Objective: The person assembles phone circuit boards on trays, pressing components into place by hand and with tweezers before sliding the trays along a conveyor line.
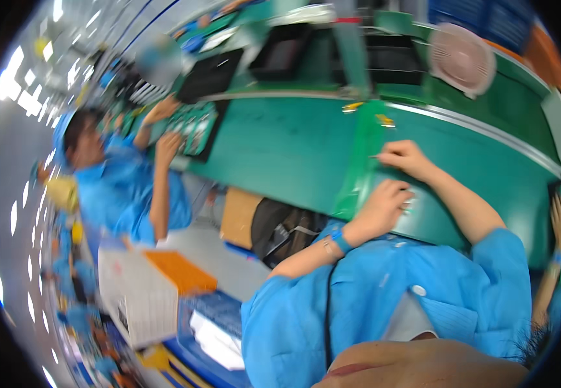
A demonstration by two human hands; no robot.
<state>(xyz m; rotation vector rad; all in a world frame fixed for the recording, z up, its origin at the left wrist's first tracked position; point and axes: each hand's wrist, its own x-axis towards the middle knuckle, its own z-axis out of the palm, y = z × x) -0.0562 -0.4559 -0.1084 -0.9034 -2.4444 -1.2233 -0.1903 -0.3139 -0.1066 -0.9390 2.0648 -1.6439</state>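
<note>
As the right hand point(407, 159) pinches, apparently, a thin item point(375, 156) at the green strip point(366, 139), the left hand point(381, 208), hold unclear, curls by a pale piece point(409, 205) right of that strip: close handwork, seemingly needing steadiness next.

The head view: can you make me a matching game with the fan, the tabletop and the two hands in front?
1. Fan
2. Left hand
3. Tabletop
4. Right hand

A. Bare wrist
B. Green
C. Blue band at the wrist
D. Pale pink

Pairs: 1-D, 2-C, 3-B, 4-A
</note>
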